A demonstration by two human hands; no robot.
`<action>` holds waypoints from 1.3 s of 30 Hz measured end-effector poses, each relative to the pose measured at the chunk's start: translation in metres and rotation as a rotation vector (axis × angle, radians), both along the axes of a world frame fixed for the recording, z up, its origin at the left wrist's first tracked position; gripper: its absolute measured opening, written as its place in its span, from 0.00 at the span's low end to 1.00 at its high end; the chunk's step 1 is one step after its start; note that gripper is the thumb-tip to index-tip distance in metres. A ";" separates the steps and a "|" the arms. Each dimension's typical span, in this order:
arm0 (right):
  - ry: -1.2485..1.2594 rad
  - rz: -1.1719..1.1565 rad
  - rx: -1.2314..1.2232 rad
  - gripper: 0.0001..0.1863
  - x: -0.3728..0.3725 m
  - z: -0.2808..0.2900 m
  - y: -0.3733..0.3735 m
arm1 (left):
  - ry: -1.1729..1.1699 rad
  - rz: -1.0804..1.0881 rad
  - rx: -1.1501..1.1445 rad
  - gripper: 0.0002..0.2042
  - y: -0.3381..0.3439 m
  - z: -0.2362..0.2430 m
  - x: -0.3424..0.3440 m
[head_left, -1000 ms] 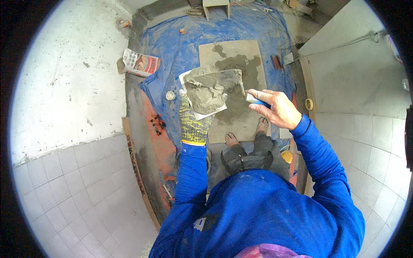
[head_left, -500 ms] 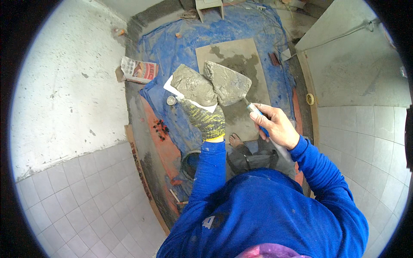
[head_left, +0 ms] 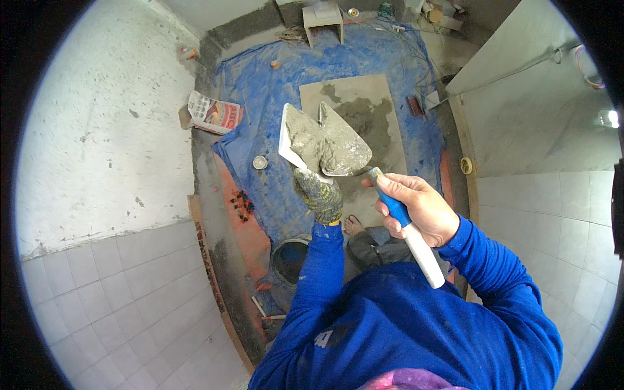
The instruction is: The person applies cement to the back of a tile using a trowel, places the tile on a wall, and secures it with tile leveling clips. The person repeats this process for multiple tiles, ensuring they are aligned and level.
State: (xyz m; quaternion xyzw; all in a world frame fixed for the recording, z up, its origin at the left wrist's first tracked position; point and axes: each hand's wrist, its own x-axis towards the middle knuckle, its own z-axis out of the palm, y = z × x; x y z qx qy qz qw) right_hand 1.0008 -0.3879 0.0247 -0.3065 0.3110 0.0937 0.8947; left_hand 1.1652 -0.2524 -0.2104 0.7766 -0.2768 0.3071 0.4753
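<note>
My left hand point(head_left: 318, 197), in a dark knitted glove with yellow flecks, grips a white tile point(head_left: 286, 148) from below; its fingers are partly hidden behind it. Wet grey mortar point(head_left: 303, 138) covers most of the tile's face. My bare right hand point(head_left: 421, 207) is closed round the blue and white handle of a trowel point(head_left: 348, 146). The trowel's broad blade, smeared with mortar, stands tilted with its left edge against the mortar on the tile.
Below lies a mortar-stained board point(head_left: 383, 84) on a blue tarp point(head_left: 260, 71). A dark bucket point(head_left: 290, 260) stands by my left forearm. A printed bag point(head_left: 216, 113) and a small round can point(head_left: 260, 162) are on the left. Tiled walls point(head_left: 117, 273) rise on both sides.
The tile and trowel blade have both tilted more steeply, and the tile has shifted to the right. The trowel handle now points more toward me, with its white end in view.
</note>
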 end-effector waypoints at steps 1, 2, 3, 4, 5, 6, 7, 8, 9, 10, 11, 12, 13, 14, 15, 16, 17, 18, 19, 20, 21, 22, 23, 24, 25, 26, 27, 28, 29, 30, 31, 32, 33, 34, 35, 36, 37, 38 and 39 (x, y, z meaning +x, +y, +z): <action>-0.002 0.006 -0.005 0.19 0.002 0.004 0.000 | 0.058 -0.072 -0.100 0.27 -0.001 -0.005 0.002; -0.022 0.010 -0.020 0.20 0.005 0.007 -0.001 | 0.134 -0.123 -0.168 0.27 -0.002 -0.009 0.001; -0.041 0.017 -0.034 0.20 0.008 0.011 -0.003 | 0.208 -0.169 -0.239 0.27 -0.002 -0.013 0.002; 0.006 0.024 -0.068 0.20 0.011 0.014 -0.003 | 0.302 -0.196 -0.280 0.28 -0.002 -0.015 -0.001; -0.066 0.032 -0.044 0.21 0.017 0.017 -0.006 | 0.327 -0.207 -0.255 0.29 -0.001 -0.014 -0.002; -0.077 0.037 -0.042 0.21 0.020 0.021 -0.007 | 0.284 -0.094 -0.127 0.30 -0.001 -0.012 -0.004; -0.051 0.034 -0.048 0.22 0.023 0.024 -0.009 | 0.137 0.051 0.093 0.32 0.001 -0.007 -0.007; -0.111 0.035 -0.078 0.22 0.027 0.025 -0.012 | 0.248 -0.039 0.035 0.34 0.003 0.000 -0.010; -0.131 0.028 -0.118 0.23 0.029 0.026 -0.016 | 0.435 -0.144 -0.087 0.37 0.004 0.008 -0.014; -0.149 0.026 -0.159 0.24 0.029 0.023 -0.022 | 0.667 -0.254 -0.269 0.40 0.005 0.017 -0.018; -0.187 0.003 -0.206 0.25 0.029 0.018 -0.028 | 1.082 -0.575 -0.816 0.41 0.003 0.025 -0.017; -0.241 -0.029 -0.272 0.25 0.028 0.006 -0.039 | 1.291 -0.804 -1.149 0.42 0.002 0.031 -0.018; -0.222 -0.065 -0.318 0.25 0.031 -0.009 -0.052 | 1.483 -0.913 -1.435 0.43 0.001 0.036 -0.018; -0.294 -0.073 -0.348 0.25 0.034 -0.032 -0.067 | 1.512 -0.886 -1.463 0.42 0.002 0.037 -0.018; -0.148 -0.104 -0.375 0.25 0.039 -0.065 -0.077 | 1.558 -0.875 -1.537 0.41 0.006 0.037 -0.018; -0.169 -0.091 -0.370 0.25 0.046 -0.106 -0.090 | 1.595 -0.768 -1.602 0.40 0.010 0.033 -0.019; -0.015 -0.073 -0.470 0.25 0.053 -0.153 -0.100 | 1.547 -0.712 -1.581 0.39 0.015 0.027 -0.021; 0.047 -0.032 -0.538 0.26 0.059 -0.205 -0.110 | 1.496 -0.731 -1.592 0.39 0.023 0.019 -0.027; 0.175 0.089 -0.754 0.24 0.063 -0.259 -0.117 | 1.473 -0.687 -1.599 0.38 0.034 0.011 -0.030; 0.299 0.216 -0.949 0.23 0.068 -0.315 -0.125 | 1.440 -0.662 -1.623 0.38 0.044 0.002 -0.036; 0.362 0.395 -1.015 0.20 0.074 -0.370 -0.129 | 1.437 -0.475 -1.531 0.38 0.053 -0.006 -0.042; 0.504 0.586 -1.080 0.18 0.079 -0.423 -0.132 | 1.412 -0.348 -1.452 0.38 0.062 -0.014 -0.050; 0.307 0.845 -1.205 0.18 0.082 -0.470 -0.137 | 1.405 -0.222 -1.347 0.38 0.069 -0.020 -0.059; 0.264 1.011 -1.242 0.18 0.083 -0.512 -0.140 | 1.382 -0.165 -1.438 0.37 0.073 -0.024 -0.068; 0.196 1.221 -1.306 0.17 0.088 -0.548 -0.142 | 1.369 -0.118 -1.503 0.37 0.079 -0.027 -0.075; 0.167 1.248 -1.286 0.17 0.089 -0.578 -0.144 | 1.353 -0.092 -1.573 0.36 0.079 -0.030 -0.084; 0.124 1.330 -1.310 0.17 0.092 -0.601 -0.142 | 1.364 -0.039 -1.554 0.35 0.080 -0.032 -0.092; 0.084 1.379 -1.332 0.18 0.094 -0.620 -0.142 | 1.364 -0.012 -1.550 0.35 0.078 -0.035 -0.099; 0.041 1.422 -1.355 0.18 0.092 -0.631 -0.142 | 1.363 0.010 -1.551 0.35 0.076 -0.038 -0.108; 0.003 1.452 -1.385 0.18 0.090 -0.640 -0.141 | 1.361 0.038 -1.604 0.35 0.073 -0.044 -0.115; -0.003 1.419 -1.352 0.18 0.087 -0.644 -0.139 | 1.353 0.073 -1.656 0.35 0.070 -0.049 -0.122; -0.086 1.483 -1.442 0.18 0.084 -0.645 -0.137 | 1.329 0.109 -1.710 0.35 0.068 -0.054 -0.130; -0.140 1.491 -1.467 0.19 0.081 -0.645 -0.133 | 1.339 0.101 -1.726 0.36 0.066 -0.060 -0.136; -0.148 1.574 -1.493 0.19 0.076 -0.641 -0.130 | 1.323 0.122 -1.757 0.36 0.065 -0.064 -0.142; -0.213 1.519 -1.484 0.19 0.073 -0.639 -0.126 | 1.300 0.140 -1.790 0.37 0.061 -0.068 -0.148; -0.212 1.536 -1.458 0.19 0.069 -0.634 -0.123 | 1.277 0.154 -1.846 0.38 0.058 -0.068 -0.154; -0.142 1.502 -1.388 0.19 0.066 -0.630 -0.121 | 1.256 0.203 -1.780 0.39 0.054 -0.065 -0.162; -0.184 1.585 -1.407 0.19 0.063 -0.626 -0.119 | 1.243 0.250 -1.738 0.40 0.050 -0.059 -0.169; -0.160 1.619 -1.395 0.19 0.059 -0.622 -0.119 | 1.217 0.224 -1.742 0.42 0.044 -0.051 -0.177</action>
